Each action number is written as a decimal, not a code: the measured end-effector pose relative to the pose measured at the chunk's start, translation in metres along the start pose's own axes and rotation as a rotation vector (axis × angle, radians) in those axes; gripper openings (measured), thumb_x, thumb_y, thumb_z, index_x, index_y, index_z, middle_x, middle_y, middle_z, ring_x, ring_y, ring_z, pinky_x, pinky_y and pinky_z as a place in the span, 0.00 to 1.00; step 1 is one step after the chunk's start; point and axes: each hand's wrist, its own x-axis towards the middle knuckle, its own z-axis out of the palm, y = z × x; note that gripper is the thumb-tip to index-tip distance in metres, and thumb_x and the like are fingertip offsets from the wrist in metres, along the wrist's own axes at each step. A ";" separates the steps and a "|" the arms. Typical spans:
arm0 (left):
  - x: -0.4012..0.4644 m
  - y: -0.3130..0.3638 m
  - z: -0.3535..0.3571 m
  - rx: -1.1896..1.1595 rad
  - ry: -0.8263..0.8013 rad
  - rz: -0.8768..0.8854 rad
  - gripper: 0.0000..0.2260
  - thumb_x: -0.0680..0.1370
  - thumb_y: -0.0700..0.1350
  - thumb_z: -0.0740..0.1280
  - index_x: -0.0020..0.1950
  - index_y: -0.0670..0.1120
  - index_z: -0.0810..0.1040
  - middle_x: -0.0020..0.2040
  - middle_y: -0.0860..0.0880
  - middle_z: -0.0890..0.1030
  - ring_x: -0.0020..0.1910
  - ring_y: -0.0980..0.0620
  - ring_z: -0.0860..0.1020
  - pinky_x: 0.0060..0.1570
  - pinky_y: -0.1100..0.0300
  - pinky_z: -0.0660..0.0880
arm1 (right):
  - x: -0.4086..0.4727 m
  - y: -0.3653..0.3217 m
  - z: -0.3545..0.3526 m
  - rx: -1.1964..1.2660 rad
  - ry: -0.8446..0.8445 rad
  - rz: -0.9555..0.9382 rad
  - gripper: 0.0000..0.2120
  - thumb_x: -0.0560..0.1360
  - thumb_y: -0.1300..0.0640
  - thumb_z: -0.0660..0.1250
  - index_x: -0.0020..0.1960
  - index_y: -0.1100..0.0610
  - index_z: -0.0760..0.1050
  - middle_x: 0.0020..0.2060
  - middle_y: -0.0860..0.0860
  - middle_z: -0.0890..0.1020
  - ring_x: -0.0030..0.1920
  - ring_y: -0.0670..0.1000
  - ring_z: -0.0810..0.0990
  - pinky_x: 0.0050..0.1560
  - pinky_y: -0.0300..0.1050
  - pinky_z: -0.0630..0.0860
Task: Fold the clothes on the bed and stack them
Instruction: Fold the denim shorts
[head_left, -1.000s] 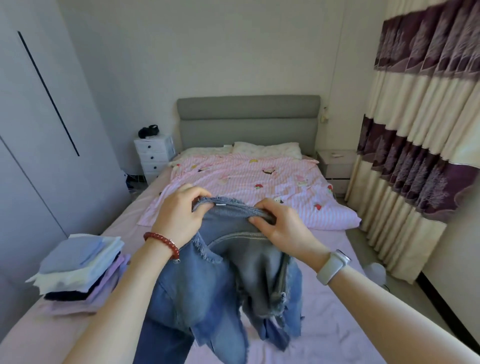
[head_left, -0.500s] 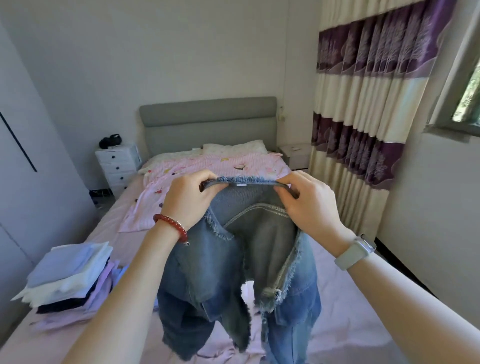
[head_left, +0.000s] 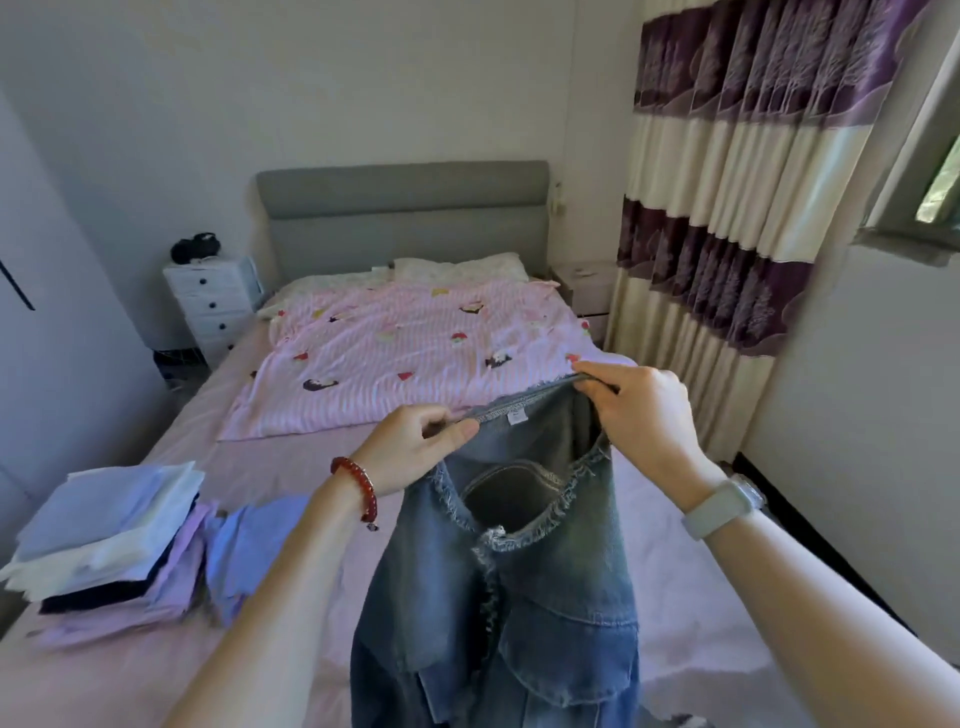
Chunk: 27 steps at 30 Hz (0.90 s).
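Head view, garment: your denim garment (head_left: 519, 571), frayed at its seams, hangs in the air above the pink bed (head_left: 691, 597), held up by its top edge.
Head view, left hand: your left hand (head_left: 415, 449), red bead bracelet (head_left: 358, 486) at the wrist, pinches the left end of that edge between thumb and fingers.
Head view, right hand: your right hand (head_left: 644, 415), wearing a pale watch (head_left: 719, 506), grips the right end with curled fingers.
Head view, stack: folded clothes (head_left: 111, 535) lie piled at the bed's left edge, well apart from the denim.
Head view, surroundings: a pink striped quilt (head_left: 405, 358) is spread before the grey headboard (head_left: 402, 208); a striped curtain (head_left: 737, 182) hangs on the right.
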 end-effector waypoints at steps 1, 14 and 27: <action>0.008 -0.010 0.004 -0.021 -0.036 -0.027 0.17 0.74 0.56 0.64 0.33 0.44 0.70 0.30 0.54 0.64 0.28 0.60 0.63 0.32 0.64 0.60 | 0.006 0.009 0.011 0.006 -0.015 0.028 0.10 0.77 0.55 0.65 0.56 0.52 0.81 0.48 0.52 0.85 0.48 0.55 0.82 0.45 0.42 0.75; 0.306 -0.196 0.022 0.330 0.416 -0.464 0.15 0.77 0.54 0.64 0.54 0.44 0.73 0.52 0.43 0.75 0.55 0.41 0.72 0.47 0.54 0.67 | 0.256 0.117 0.261 0.529 -0.381 0.306 0.14 0.78 0.64 0.60 0.63 0.57 0.72 0.35 0.57 0.79 0.34 0.47 0.81 0.43 0.45 0.78; 0.252 -0.382 0.226 0.164 -0.045 -0.776 0.21 0.78 0.48 0.63 0.70 0.44 0.65 0.69 0.44 0.65 0.69 0.45 0.63 0.66 0.52 0.64 | 0.085 0.325 0.432 0.073 -0.783 0.940 0.23 0.78 0.60 0.60 0.72 0.61 0.60 0.65 0.61 0.69 0.60 0.59 0.72 0.58 0.50 0.71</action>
